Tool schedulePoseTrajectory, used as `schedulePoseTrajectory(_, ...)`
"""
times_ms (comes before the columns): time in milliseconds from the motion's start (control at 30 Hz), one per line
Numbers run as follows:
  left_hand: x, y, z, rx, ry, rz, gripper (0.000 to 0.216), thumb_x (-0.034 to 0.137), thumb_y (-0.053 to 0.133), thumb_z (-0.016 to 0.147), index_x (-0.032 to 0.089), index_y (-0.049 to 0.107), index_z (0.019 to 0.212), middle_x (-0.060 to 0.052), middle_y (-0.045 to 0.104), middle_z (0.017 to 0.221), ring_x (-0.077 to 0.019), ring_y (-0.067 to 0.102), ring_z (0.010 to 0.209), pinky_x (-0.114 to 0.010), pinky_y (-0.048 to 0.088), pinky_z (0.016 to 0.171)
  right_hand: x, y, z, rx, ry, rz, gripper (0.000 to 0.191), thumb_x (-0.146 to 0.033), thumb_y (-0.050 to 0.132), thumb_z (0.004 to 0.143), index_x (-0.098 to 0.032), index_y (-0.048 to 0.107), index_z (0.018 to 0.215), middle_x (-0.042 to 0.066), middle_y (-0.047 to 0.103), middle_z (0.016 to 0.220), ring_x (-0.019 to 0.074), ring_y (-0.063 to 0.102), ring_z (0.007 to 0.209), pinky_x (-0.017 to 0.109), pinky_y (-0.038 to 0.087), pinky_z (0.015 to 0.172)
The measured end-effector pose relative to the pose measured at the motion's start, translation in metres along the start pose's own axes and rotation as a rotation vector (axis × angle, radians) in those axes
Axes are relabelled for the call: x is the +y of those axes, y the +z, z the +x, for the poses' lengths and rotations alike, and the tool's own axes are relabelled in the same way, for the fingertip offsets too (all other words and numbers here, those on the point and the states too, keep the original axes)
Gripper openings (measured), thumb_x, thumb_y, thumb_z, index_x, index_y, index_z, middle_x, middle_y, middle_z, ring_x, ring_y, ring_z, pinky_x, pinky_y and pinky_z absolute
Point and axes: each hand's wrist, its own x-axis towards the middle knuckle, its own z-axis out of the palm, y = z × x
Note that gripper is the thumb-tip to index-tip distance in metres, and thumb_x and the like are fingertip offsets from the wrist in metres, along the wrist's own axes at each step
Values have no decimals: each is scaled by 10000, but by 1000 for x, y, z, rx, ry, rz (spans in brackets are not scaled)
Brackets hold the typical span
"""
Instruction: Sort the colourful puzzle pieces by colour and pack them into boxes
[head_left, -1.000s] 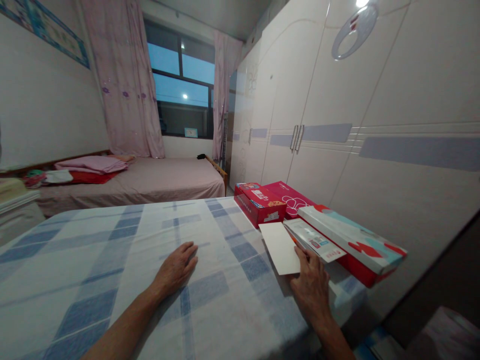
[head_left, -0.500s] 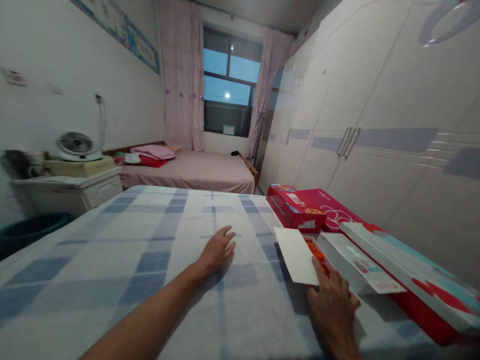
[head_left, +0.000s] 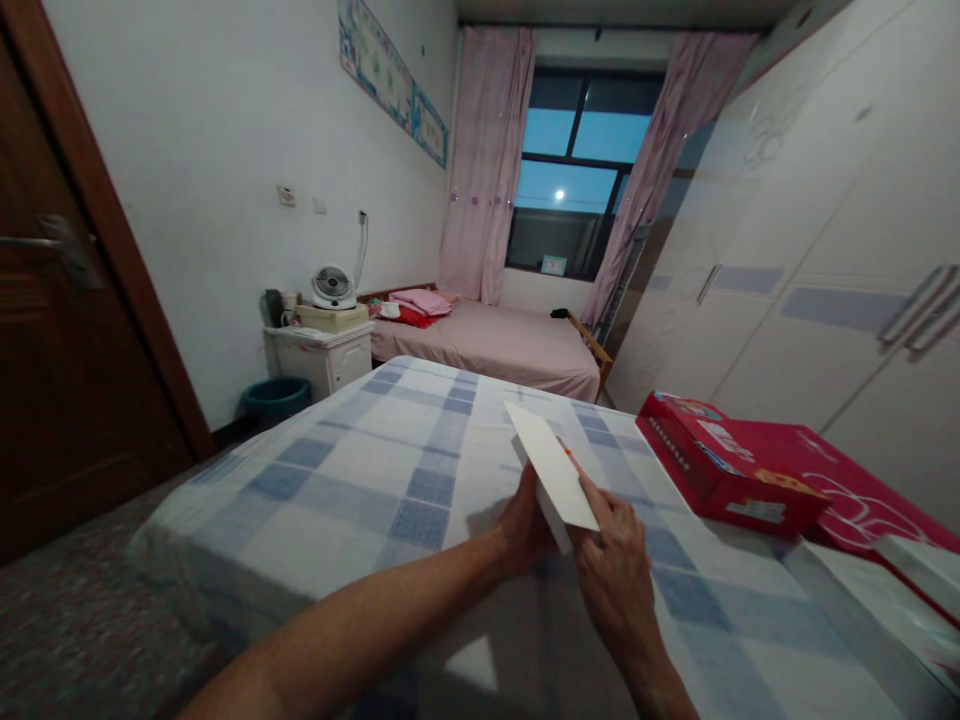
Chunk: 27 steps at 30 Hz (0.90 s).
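A small white box (head_left: 551, 472) with its flap raised is held above the checked cloth, tilted. A sliver of something orange (head_left: 568, 452) shows at its far right edge; the rest of the inside is hidden behind the flap. My left hand (head_left: 523, 528) grips the box from the left and below, its fingertips out of sight behind it. On the other side, my right hand (head_left: 613, 545) is closed around the right edge, thumb and fingers against the box.
Red boxes (head_left: 731, 465) lie on the right of the bed (head_left: 360, 470), with white boxes (head_left: 874, 590) nearer me. Beyond are a pink bed (head_left: 502, 345) and a cabinet with a fan (head_left: 332, 287). A wardrobe (head_left: 795, 220) lines the right, a door (head_left: 67, 300) the left.
My right hand has lifted the white box and carried it left, away from the other boxes. My left hand has come off the cloth onto the box. The view has swung left.
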Motion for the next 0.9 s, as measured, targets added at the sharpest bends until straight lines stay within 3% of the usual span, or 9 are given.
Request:
schedulePoseTrajectory(100, 22, -1, -16, 147, 119, -139, 528, 581, 438, 835, 188, 581, 1159, -69, 690, 991, -185, 648, 879, -303, 477, 852, -28, 12, 3, -78, -19, 193, 482, -383, 350, 866, -194, 560, 1256, 125, 571, 1137, 272, 502, 1033, 414, 409, 896)
schedulePoseTrajectory(267, 65, -19, -48, 368, 81, -124, 658, 613, 387, 835, 94, 538, 1210, -138, 697, 958, -246, 662, 879, -380, 505, 829, -42, 18, 16, -175, 54, 587, 539, -502, 287, 897, -154, 632, 1123, 118, 630, 1132, 243, 535, 1079, 360, 401, 945)
schedulePoseTrajectory(400, 112, -37, -75, 495, 119, -55, 590, 565, 439, 827, 118, 540, 1199, -120, 702, 949, -250, 670, 852, -418, 520, 813, -13, 21, 29, -76, 145, 671, 605, -558, 372, 841, -84, 609, 1134, 162, 629, 1160, 262, 560, 1075, 366, 399, 959)
schedulePoseTrajectory(633, 205, -71, -115, 573, 141, 333, 501, 488, 460, 829, 83, 589, 1095, -122, 700, 868, -220, 666, 730, -371, 544, 726, 58, 36, 34, -60, 423, 545, 616, -583, 413, 770, -49, 680, 922, 162, 701, 843, 287, 637, 843, 338, 468, 695)
schedulePoseTrajectory(767, 236, -80, -125, 669, 29, 540, 493, 504, 449, 829, 77, 604, 1022, -118, 685, 771, -212, 650, 649, -358, 544, 654, 64, 40, 34, -88, 393, 549, 585, -598, 430, 752, -73, 686, 793, 147, 689, 730, 271, 625, 725, 350, 450, 641)
schedulePoseTrajectory(900, 245, -81, -125, 765, -106, 691, 500, 551, 479, 803, 93, 628, 939, -124, 683, 740, -222, 649, 639, -353, 536, 626, 56, 40, 33, -113, 338, 542, 580, -606, 419, 745, -87, 678, 761, 152, 681, 744, 273, 618, 721, 382, 453, 683)
